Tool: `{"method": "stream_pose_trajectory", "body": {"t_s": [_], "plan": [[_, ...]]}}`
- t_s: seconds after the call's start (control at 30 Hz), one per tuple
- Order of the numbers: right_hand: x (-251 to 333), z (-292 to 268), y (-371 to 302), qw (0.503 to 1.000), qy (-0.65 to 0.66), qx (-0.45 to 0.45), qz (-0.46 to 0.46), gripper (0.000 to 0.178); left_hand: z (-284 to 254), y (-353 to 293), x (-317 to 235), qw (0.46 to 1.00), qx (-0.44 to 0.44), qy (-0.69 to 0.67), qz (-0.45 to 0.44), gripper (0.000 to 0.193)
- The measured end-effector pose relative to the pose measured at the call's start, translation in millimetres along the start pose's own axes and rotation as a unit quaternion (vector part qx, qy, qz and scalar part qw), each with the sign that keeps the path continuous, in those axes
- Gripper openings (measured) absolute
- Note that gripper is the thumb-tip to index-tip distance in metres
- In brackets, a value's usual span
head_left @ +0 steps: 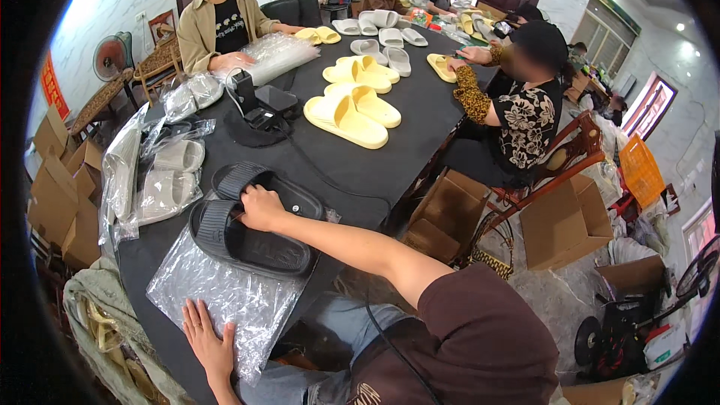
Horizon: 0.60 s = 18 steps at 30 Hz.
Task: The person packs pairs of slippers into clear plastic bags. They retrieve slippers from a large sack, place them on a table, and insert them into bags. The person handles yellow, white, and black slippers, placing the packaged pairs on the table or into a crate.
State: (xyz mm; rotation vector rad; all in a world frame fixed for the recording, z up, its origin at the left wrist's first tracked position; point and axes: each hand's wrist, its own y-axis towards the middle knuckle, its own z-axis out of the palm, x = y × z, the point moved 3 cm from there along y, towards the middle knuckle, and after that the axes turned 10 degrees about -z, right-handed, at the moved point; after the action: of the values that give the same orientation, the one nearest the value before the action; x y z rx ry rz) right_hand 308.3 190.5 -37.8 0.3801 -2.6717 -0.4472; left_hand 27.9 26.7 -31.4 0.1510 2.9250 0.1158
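Observation:
A pair of black slide sandals (pixel 251 244) lies side by side on the dark table, partly over a stack of clear plastic bags (pixel 176 277). My right hand (pixel 262 208) is closed on the pair where the two sandals meet, beside the ribbed straps; its fingertips are partly hidden. On the near end of the bags, my left hand (pixel 210 341) rests flat with its fingers spread. It holds nothing.
Bagged grey slides (pixel 171 180) lie at the left; yellow slides (pixel 352 116) and a black device with a cable (pixel 259 101) sit farther back. Co-workers handle slides around the table (pixel 352 180). Cardboard boxes (pixel 566 221) stand at the right.

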Motion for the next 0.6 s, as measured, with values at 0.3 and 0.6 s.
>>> {"method": "stream_pose_trajectory", "body": {"t_s": [0.3,0.6], "plan": [[21,-23,13,0.997,0.008,0.064,0.031,0.035,-3,2,2,1.0,-0.02,-0.004,-0.002,0.092],[192,12,-60,0.96,0.12,0.161,-0.197,0.032,60,-34,78,0.955,0.041,-0.293,0.022,0.066]]}}
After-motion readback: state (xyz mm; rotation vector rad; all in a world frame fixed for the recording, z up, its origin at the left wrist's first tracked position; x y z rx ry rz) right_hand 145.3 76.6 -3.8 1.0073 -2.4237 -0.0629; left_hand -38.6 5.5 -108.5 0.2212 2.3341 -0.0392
